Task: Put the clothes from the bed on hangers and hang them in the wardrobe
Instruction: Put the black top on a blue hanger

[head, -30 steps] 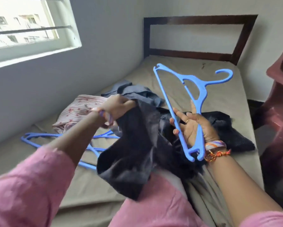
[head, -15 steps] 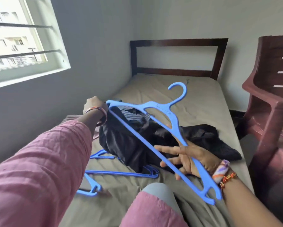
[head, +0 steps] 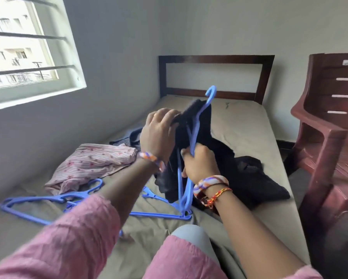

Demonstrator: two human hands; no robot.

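Head view: left hand (head: pixel 158 135) clamped on dark garment (head: pixel 201 125), fingers curled over its top edge, presumably to stretch an opening over one hanger arm. Right hand (head: pixel 201 165) gripped round blue hanger (head: pixel 191 141), held upright above bed (head: pixel 249 125), hook uppermost, likely so cloth can slide down over it. Garment partly lifted, remainder trailing on mattress. Waiting alongside on bed: striped pink garment (head: pixel 92 164), another dark piece near wall (head: pixel 129 137), spare blue hangers (head: pixel 48 200). Red plastic chair (head: pixel 330 137) beside bed. No wardrobe visible.
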